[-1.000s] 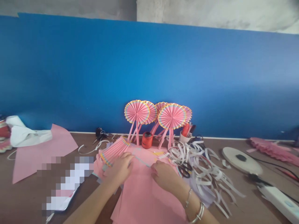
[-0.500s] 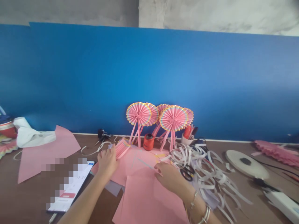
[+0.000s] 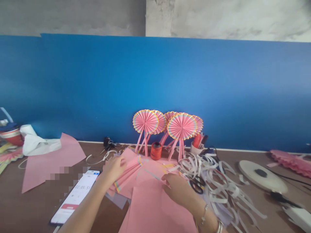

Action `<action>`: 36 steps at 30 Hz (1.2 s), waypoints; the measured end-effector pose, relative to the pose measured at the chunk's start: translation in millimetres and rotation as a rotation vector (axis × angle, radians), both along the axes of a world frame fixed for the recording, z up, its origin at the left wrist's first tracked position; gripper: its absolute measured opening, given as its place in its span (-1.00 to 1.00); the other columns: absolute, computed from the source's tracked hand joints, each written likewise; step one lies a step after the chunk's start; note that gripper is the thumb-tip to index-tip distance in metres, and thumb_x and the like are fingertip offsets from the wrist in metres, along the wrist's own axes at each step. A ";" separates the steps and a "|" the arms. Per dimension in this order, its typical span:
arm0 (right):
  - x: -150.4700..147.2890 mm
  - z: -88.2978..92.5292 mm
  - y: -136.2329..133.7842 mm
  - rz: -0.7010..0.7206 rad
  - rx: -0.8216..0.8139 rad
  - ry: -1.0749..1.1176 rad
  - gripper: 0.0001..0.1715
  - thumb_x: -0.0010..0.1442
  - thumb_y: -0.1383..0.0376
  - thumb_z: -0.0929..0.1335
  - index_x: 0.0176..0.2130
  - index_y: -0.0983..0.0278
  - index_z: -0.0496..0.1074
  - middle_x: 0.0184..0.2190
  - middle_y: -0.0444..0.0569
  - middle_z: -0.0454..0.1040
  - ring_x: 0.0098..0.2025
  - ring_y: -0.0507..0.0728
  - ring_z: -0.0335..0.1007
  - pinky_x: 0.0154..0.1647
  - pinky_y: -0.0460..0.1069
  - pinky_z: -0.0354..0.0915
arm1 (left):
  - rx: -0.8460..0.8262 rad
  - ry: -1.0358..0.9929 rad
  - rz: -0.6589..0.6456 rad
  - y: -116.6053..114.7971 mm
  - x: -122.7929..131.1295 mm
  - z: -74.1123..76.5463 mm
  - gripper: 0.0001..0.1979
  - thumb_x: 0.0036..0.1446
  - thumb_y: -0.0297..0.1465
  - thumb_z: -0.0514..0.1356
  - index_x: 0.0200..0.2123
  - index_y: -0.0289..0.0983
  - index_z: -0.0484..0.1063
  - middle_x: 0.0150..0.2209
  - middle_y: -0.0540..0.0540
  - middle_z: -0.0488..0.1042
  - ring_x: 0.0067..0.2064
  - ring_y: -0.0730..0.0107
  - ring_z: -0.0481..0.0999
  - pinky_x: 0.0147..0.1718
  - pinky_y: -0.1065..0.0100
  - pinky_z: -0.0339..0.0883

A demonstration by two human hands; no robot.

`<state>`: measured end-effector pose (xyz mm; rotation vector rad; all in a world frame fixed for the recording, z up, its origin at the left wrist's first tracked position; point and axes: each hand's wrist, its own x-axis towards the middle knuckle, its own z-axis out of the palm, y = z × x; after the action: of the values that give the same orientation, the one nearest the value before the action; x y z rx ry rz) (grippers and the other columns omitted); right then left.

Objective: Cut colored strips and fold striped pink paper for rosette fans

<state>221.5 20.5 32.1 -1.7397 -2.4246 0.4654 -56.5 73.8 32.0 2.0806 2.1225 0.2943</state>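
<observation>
Pleated pink paper [image 3: 130,171] with yellow and blue edging lies fanned at a slant, and my left hand [image 3: 116,169] has its curved fingers on its left part. What the fingertips pinch there is hard to make out. My right hand [image 3: 175,187] rests with bent fingers at the right edge of the flat pink sheets [image 3: 157,207]; its fingertips are partly hidden. Several round pink paper fans [image 3: 145,122] stand behind on pink strip legs, around a red spool [image 3: 155,151].
Curled white strips [image 3: 218,181] and black-handled scissors [image 3: 197,185] lie right of my right hand. A phone [image 3: 76,197] lies left. Farther right sit a pale oval device [image 3: 272,181] and a white block [image 3: 297,216]. A blue partition [image 3: 155,74] stands behind.
The pleated paper has spread wider and turned to show its folds beneath my left hand. My right hand has barely moved. The view has shifted slightly.
</observation>
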 end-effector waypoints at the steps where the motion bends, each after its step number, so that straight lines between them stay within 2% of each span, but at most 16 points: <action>1: -0.4 0.2 0.2 -0.001 -0.003 0.000 -0.62 0.08 0.32 0.23 -0.12 0.27 0.46 -0.22 0.05 0.53 -0.15 0.17 0.40 -0.15 -0.01 0.17 | 0.014 -0.007 0.008 7.2 -0.6 -1.2 -0.67 0.15 -0.33 0.00 -0.07 -0.28 0.40 0.00 -0.21 0.44 0.08 0.13 0.34 -0.04 0.29 0.17; 4: -1.5 1.1 0.6 -0.003 -0.007 -0.010 -0.64 0.08 0.32 0.23 -0.14 0.26 0.47 -0.23 0.04 0.53 -0.15 0.16 0.41 -0.17 -0.03 0.17 | -0.007 -0.032 0.003 27.2 -0.9 -7.7 -0.54 0.17 -0.29 -0.01 0.11 -0.34 0.23 0.13 -0.27 0.32 0.15 0.09 0.27 0.02 0.25 0.14; 8: -0.9 2.4 0.7 -0.026 -0.021 -0.004 -0.65 0.07 0.32 0.24 -0.15 0.25 0.47 -0.25 0.04 0.53 -0.17 0.16 0.41 -0.20 -0.04 0.17 | -0.030 -0.056 -0.091 31.1 -1.0 -17.4 -0.54 0.13 -0.27 0.05 0.10 -0.22 0.25 0.09 -0.16 0.38 0.10 0.16 0.34 -0.04 0.31 0.20; 11: -0.6 3.7 0.5 -0.029 -0.023 0.004 -0.64 0.07 0.32 0.24 -0.14 0.26 0.47 -0.25 0.04 0.53 -0.16 0.16 0.41 -0.19 -0.03 0.17 | -0.017 -0.041 -0.145 19.4 -2.4 -21.2 -0.63 0.06 -0.34 0.12 -0.02 -0.20 0.37 0.00 -0.14 0.45 0.04 0.17 0.38 -0.07 0.33 0.22; 14: -2.0 4.7 -0.3 -0.009 -0.023 0.001 -0.64 0.08 0.32 0.23 -0.14 0.28 0.47 -0.24 0.05 0.53 -0.15 0.17 0.41 -0.19 -0.03 0.18 | -0.005 -0.017 -0.179 10.7 -3.8 -21.0 -0.82 0.00 -0.43 0.15 -0.29 -0.18 0.49 -0.18 -0.06 0.53 -0.09 0.27 0.45 -0.13 0.40 0.23; 16: -3.2 4.6 -0.8 -0.001 -0.027 -0.002 -0.63 0.08 0.32 0.23 -0.14 0.28 0.47 -0.23 0.06 0.53 -0.15 0.17 0.40 -0.19 -0.03 0.18 | 0.018 0.011 -0.146 11.1 -4.5 -18.2 -0.84 0.01 -0.46 0.12 -0.41 -0.18 0.50 -0.25 -0.05 0.53 -0.12 0.27 0.45 -0.15 0.39 0.22; 18: -4.0 3.9 -1.2 0.001 -0.032 -0.004 -0.63 0.08 0.32 0.23 -0.14 0.28 0.47 -0.23 0.06 0.53 -0.15 0.17 0.40 -0.19 -0.03 0.18 | 0.060 0.046 -0.073 16.5 -5.7 -13.7 -0.80 0.06 -0.46 0.07 -0.43 -0.20 0.51 -0.24 -0.11 0.52 -0.08 0.19 0.42 -0.12 0.30 0.20; 22: -3.3 2.4 -1.9 -0.001 -0.028 0.009 -0.63 0.09 0.31 0.23 -0.12 0.27 0.46 -0.22 0.05 0.52 -0.14 0.16 0.40 -0.15 -0.03 0.18 | 0.108 0.084 0.053 34.6 -11.0 -4.4 -0.77 0.10 -0.48 0.04 -0.39 -0.23 0.51 -0.21 -0.17 0.51 -0.02 0.09 0.36 -0.07 0.15 0.16; 26: -2.0 1.8 -1.8 -0.008 -0.006 0.025 -0.64 0.09 0.31 0.23 -0.14 0.26 0.47 -0.23 0.03 0.52 -0.14 0.17 0.39 -0.16 -0.02 0.18 | 0.066 0.061 0.120 54.0 -18.1 -2.7 -0.82 0.14 -0.49 0.09 -0.25 -0.26 0.48 -0.13 -0.21 0.48 0.03 0.07 0.32 -0.01 0.05 0.14; 31: -1.4 1.7 -1.2 -0.002 -0.027 0.027 -0.62 0.09 0.32 0.22 -0.12 0.27 0.46 -0.21 0.04 0.52 -0.14 0.16 0.39 -0.15 -0.03 0.19 | -0.129 -0.050 0.120 75.4 -21.6 -8.5 -0.69 0.19 -0.29 0.13 -0.01 -0.26 0.32 -0.01 -0.14 0.37 -0.08 0.26 0.43 -0.14 0.13 0.37; 36: -0.5 0.8 -0.9 -0.013 -0.035 0.039 -0.60 0.08 0.33 0.22 -0.10 0.27 0.46 -0.20 0.04 0.52 -0.10 0.16 0.38 -0.11 -0.02 0.18 | -0.319 -0.145 0.124 84.8 -22.3 -10.7 -0.68 0.19 -0.30 0.13 0.00 -0.28 0.31 -0.02 -0.14 0.37 -0.09 0.24 0.44 -0.16 0.13 0.38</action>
<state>221.0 19.7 32.9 -1.7418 -2.3916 0.5385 -78.8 158.6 21.3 1.7033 2.0603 0.1069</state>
